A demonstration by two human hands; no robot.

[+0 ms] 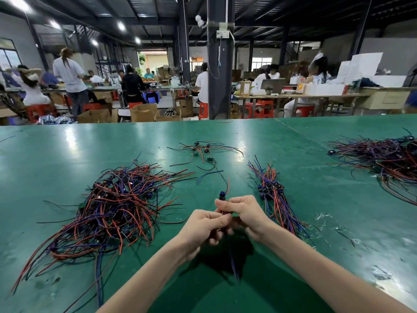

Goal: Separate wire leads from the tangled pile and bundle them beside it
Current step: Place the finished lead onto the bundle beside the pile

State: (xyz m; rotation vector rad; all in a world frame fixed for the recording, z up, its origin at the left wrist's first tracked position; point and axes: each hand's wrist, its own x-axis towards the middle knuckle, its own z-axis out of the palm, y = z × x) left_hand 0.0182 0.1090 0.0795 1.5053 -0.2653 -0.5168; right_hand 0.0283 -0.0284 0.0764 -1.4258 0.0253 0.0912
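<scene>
A tangled pile (pixel 117 206) of red, blue and black wire leads with small black parts lies on the green table, left of centre. A tidy bundle (pixel 274 195) of the same leads lies to the right of my hands. Between them, my left hand (pixel 203 229) and my right hand (pixel 243 213) both pinch one wire lead (pixel 222 196) above the table. Its small dark connector sticks up above my fingers, with a red and a black wire rising from it. Its blue and black tails hang down below my hands.
A few loose leads (pixel 203 152) lie scattered further back at the centre. Another large tangle (pixel 388 157) sits at the far right. Bits of clear plastic scrap (pixel 338 229) lie right of the bundle. Beyond the table's far edge (pixel 135 123), people work at other benches.
</scene>
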